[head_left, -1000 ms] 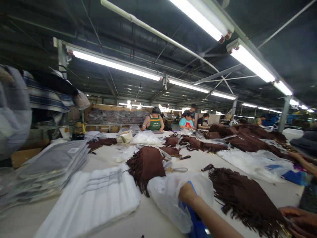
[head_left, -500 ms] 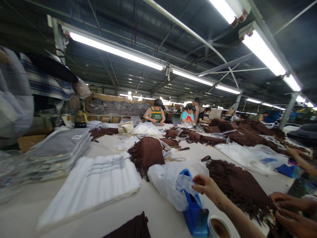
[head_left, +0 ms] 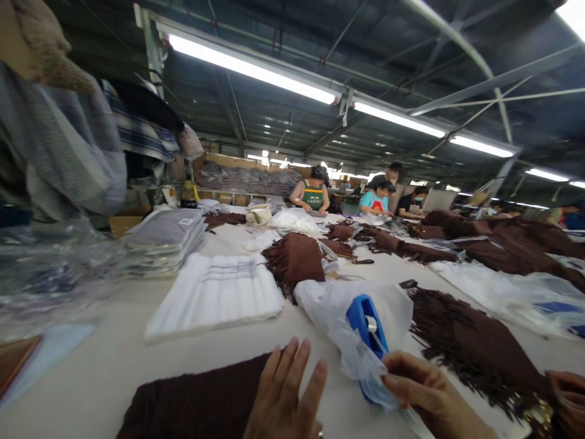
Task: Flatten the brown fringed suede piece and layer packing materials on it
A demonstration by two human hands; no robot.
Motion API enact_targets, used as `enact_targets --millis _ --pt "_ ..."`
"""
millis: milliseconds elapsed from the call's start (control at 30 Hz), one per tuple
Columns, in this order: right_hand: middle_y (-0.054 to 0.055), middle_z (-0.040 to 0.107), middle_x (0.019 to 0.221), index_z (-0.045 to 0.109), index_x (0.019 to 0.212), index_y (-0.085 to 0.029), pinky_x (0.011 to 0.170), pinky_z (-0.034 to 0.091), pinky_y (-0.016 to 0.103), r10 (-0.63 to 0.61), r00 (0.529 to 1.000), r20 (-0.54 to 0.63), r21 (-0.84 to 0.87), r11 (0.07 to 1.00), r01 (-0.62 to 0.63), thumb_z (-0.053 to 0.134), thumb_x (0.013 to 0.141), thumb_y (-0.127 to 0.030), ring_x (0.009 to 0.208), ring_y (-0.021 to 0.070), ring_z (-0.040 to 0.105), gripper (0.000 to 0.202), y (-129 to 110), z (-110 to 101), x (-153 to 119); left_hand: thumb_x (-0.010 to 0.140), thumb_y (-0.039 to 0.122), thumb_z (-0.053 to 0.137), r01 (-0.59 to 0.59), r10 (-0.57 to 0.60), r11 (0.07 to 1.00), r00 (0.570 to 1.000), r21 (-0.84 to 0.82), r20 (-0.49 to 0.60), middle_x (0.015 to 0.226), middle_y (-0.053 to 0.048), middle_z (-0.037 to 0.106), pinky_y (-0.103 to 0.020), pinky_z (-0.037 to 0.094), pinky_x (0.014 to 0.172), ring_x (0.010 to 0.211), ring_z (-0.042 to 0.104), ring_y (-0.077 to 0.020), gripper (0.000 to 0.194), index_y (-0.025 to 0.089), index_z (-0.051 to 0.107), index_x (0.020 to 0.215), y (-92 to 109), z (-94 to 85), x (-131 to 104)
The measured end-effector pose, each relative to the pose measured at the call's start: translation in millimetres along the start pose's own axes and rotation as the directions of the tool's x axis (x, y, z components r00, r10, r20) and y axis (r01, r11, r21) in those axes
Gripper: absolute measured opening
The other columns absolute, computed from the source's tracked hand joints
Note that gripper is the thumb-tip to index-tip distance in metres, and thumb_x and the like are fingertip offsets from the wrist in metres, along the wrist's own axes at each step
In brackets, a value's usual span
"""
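Note:
My left hand (head_left: 287, 395) lies flat, fingers spread, on a folded brown fringed garment (head_left: 196, 402) at the table's near edge. My right hand (head_left: 427, 393) is curled around the edge of a clear plastic bag (head_left: 338, 308) that is draped over a blue tape dispenser (head_left: 363, 320). The bag's near end bunches at my right fingertips. Another brown fringed piece (head_left: 475, 350) lies just right of the bag.
A folded white stack (head_left: 214, 292) and bagged grey garments (head_left: 164, 235) sit to the left, with crumpled clear plastic (head_left: 50, 268) beyond. Brown fringed pieces (head_left: 297, 259) cover the long table. A co-worker's hand (head_left: 569, 390) is at the right edge. Several people work at the far end.
The view has dropped and swung left. My left hand has come into view onto the brown garment, and my right hand has drawn the plastic bag nearer across the blue dispenser.

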State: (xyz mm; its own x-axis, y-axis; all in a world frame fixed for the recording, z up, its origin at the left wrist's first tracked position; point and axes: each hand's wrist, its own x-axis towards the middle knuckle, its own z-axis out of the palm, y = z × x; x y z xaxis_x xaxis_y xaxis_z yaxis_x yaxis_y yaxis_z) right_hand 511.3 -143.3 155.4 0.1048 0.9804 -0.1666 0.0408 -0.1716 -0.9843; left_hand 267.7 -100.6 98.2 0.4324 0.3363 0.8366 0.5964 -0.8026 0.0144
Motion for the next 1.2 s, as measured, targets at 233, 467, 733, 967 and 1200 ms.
enact_targets --millis 233,467,733,967,1200 --pt "-0.003 0.053 0.058 0.064 0.069 -0.019 0.052 0.032 0.021 0.103 0.971 0.217 0.030 0.993 -0.112 0.076 0.056 -0.045 0.053 0.0076 0.040 0.031 15 39 -5 0.086 0.013 0.046 -0.132 0.123 0.983 0.989 -0.127 -0.082 0.114 -0.010 0.062 -0.044 0.034 0.104 0.121 0.045 -0.0249 0.028 0.014 0.057 0.112 -10 -1.1 2" --pt "-0.001 0.060 0.072 0.066 0.092 -0.025 0.066 0.043 0.025 -0.137 0.951 0.279 -0.512 0.816 0.268 0.059 0.075 -0.040 0.070 0.0153 0.056 0.023 32 66 11 0.093 0.028 0.039 0.670 -0.559 0.643 0.742 -0.372 0.370 0.068 -0.001 0.060 -0.021 0.043 0.060 0.064 0.056 -0.0123 0.027 0.018 0.057 0.075 -23 -57.2 -25" --pt "-0.003 0.056 0.076 0.055 0.089 -0.024 0.060 0.043 0.025 0.005 0.930 0.367 -0.156 0.986 0.057 0.060 0.071 -0.035 0.067 0.0131 0.055 0.022 46 139 23 0.089 0.042 0.038 0.921 -0.823 0.271 0.372 -0.280 0.429 0.057 0.005 0.041 -0.021 0.031 0.052 0.054 0.040 -0.0105 0.033 0.019 0.050 0.069 -34 -78.1 -67" --pt "0.000 0.059 0.093 0.057 0.102 -0.026 0.060 0.046 0.026 0.091 0.951 0.295 0.100 0.987 -0.126 0.074 0.061 -0.042 0.070 0.0136 0.059 0.047 55 166 40 0.087 0.036 0.034 0.941 -0.871 0.331 0.334 -0.072 0.362 0.055 0.005 0.043 -0.023 0.031 0.053 0.053 0.044 -0.0121 0.029 0.020 0.048 0.066 -55 -78.3 -77" --pt "0.005 0.061 0.083 0.067 0.072 -0.021 0.061 0.047 0.029 -0.247 0.942 0.226 -0.191 0.937 0.292 0.062 0.065 -0.034 0.074 0.0185 0.059 0.015 64 171 61 0.089 0.023 0.038 0.821 -0.872 0.473 0.386 0.319 0.300 0.060 0.002 0.057 -0.023 0.038 0.053 0.055 0.058 -0.0150 0.016 0.021 0.052 0.080 -71 -67.3 -85"
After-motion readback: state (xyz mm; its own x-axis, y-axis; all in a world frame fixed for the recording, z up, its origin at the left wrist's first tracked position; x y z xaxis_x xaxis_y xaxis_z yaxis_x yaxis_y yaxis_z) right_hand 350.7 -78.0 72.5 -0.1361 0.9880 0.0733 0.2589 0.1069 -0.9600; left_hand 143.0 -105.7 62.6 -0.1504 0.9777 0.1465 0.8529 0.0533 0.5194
